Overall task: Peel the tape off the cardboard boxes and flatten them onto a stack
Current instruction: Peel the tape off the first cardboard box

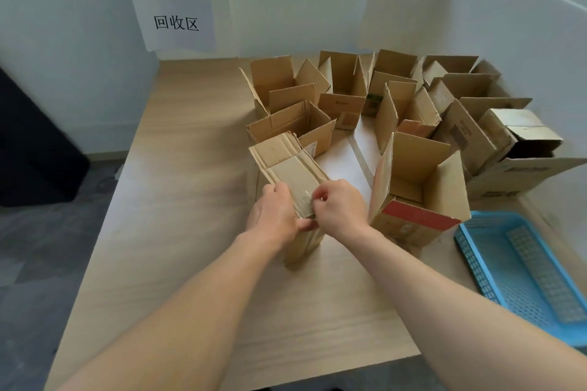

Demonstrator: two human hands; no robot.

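1. Light wood bench (pixel 178 232) takes up most of the view.
2. Whole bunch of open cardboard boxes (pixel 349 86) crowded along the back and right side, flaps sticking up every which way.
3. Blue perforated basket (pixel 521 267) at the right edge of the bench, near side.
4. Open box with a red stripe (pixel 419 187) standing just left of the basket.
5. The taped box (pixel 292 168) stands on the bench front and centre, just beside the red-stripe one, top flaps shut.
6. Left hand (pixel 274 216) grips the near top edge of the taped box, fingers on top.
7. Right hand (pixel 341 206) has its fingers curled, pinching the clear tape (pixel 306 200) at the near end of the top seam.
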